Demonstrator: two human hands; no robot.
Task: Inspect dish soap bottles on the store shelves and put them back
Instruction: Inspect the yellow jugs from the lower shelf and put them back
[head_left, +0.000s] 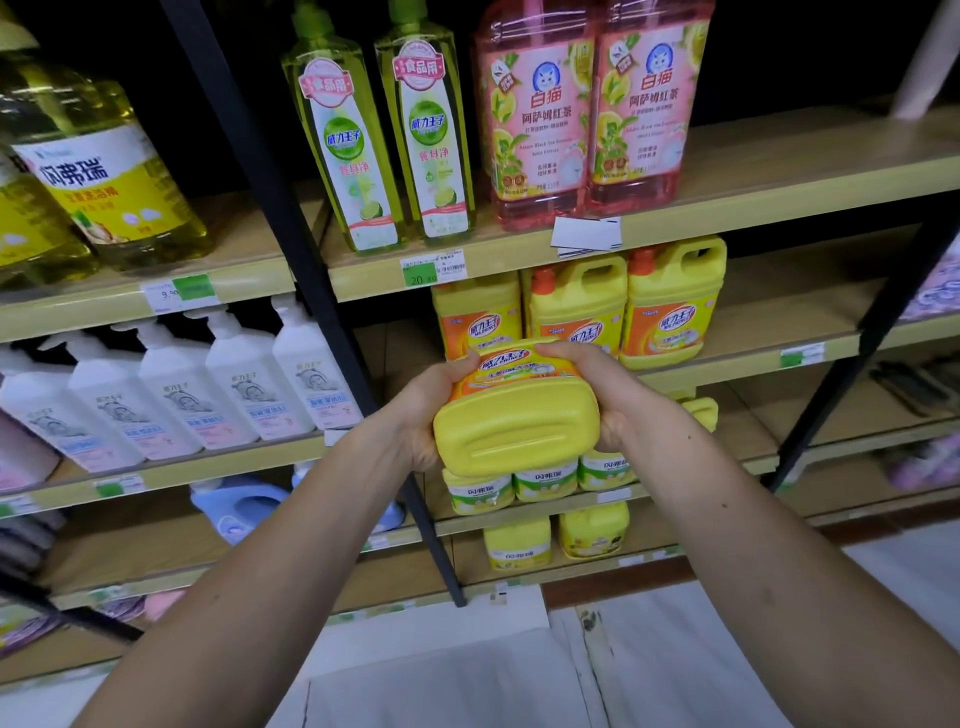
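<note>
I hold a yellow dish soap jug (511, 421) tipped back, its flat bottom turned toward me and its orange label facing up. My left hand (431, 410) grips its left side and my right hand (602, 395) grips its right side. Behind it, on the second shelf (753, 358), stand three matching yellow jugs (670, 306) with red caps. Two tall green bottles (384, 140) and two pink bottles (587, 114) stand on the top shelf (779, 192).
A black upright post (311, 291) divides the shelving. White pump bottles (182, 384) line the left middle shelf, large pale yellow jugs (98, 171) sit above them. Smaller yellow-green tubs (545, 480) sit below my hands. White floor (675, 665) lies at the bottom.
</note>
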